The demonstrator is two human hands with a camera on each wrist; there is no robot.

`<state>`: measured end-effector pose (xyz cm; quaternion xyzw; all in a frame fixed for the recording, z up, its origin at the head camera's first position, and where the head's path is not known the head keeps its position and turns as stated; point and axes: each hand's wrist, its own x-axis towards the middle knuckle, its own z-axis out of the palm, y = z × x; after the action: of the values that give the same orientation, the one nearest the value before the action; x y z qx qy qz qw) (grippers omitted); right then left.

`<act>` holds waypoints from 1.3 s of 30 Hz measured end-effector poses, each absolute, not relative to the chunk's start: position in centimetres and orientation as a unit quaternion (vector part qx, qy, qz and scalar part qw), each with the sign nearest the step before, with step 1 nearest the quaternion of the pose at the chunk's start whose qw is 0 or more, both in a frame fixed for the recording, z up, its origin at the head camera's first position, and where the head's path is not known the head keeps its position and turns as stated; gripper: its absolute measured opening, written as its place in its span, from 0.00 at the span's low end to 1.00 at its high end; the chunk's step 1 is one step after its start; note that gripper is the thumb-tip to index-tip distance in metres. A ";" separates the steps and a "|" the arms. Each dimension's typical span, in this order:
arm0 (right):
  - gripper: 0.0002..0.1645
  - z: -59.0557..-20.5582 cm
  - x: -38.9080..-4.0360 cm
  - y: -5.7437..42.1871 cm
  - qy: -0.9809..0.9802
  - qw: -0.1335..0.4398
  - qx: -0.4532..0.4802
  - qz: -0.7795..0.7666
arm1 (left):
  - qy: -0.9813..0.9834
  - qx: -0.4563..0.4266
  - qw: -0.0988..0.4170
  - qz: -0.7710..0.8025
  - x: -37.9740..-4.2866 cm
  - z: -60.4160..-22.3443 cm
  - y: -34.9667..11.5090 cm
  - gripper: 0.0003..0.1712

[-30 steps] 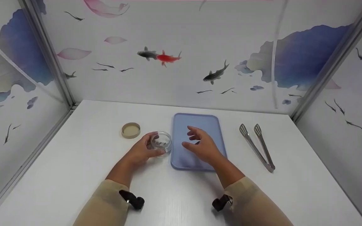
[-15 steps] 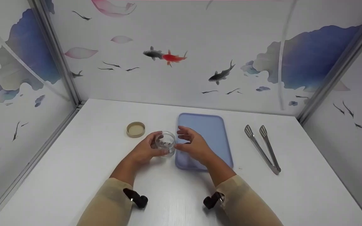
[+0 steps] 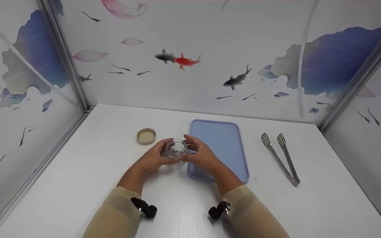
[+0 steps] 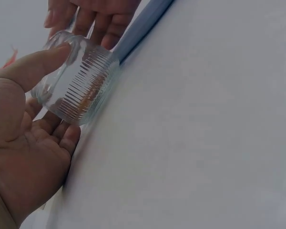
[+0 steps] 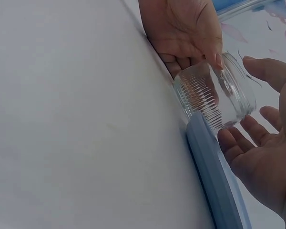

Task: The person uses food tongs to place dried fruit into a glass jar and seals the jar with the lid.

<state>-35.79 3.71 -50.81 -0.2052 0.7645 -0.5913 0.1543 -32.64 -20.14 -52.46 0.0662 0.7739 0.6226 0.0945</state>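
Observation:
A clear glass jar point(image 3: 176, 150) with a ribbed lower wall and no lid on it stands upright beside the left edge of a blue tray point(image 3: 217, 142). My left hand point(image 3: 152, 157) grips the jar from its left side, thumb across the near wall and fingers behind. From the right, my right hand point(image 3: 202, 155) reaches over the tray's edge toward the jar. Its relaxed fingers point(image 5: 250, 131) lie close by the glass, and the right wrist view shows its thumb apart from the rim. Some small dark pieces show inside the jar in the head view.
A round tan lid point(image 3: 146, 136) lies on the white table point(image 3: 111, 132) behind and left of the jar. Metal tongs point(image 3: 281, 162) lie spread to the right of the tray. Printed panels wall in the table at the back and both sides.
My right hand has moved left from over the tray to the jar's right side. My left hand keeps its hold on the jar. The head view has shifted slightly.

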 end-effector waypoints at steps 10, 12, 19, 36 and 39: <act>0.63 -51.9 -36.0 3.3 0.788 0.161 -0.230 -0.549 | 0.770 0.094 0.098 0.624 -33.1 -52.7 -20.7 0.53; 0.64 -52.1 -36.1 3.0 0.791 0.159 -0.233 -0.543 | 0.768 0.094 0.098 0.625 -33.1 -52.8 -20.9 0.52; 0.63 -52.6 -36.2 2.5 0.812 0.138 -0.224 -0.521 | 0.778 0.091 0.099 0.614 -33.0 -52.7 -20.7 0.52; 0.58 -52.8 -36.0 2.3 0.818 0.131 -0.221 -0.514 | 0.767 0.083 0.104 0.628 -33.3 -50.4 -22.0 0.49; 0.57 -52.7 -36.1 2.4 0.819 0.132 -0.219 -0.514 | 0.775 0.082 0.090 0.620 -33.6 -49.7 -22.4 0.46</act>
<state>-36.10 2.36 -52.73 -0.2191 0.8188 -0.5140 0.1320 -33.65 -22.40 -49.67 0.0815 0.7749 0.6202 0.0904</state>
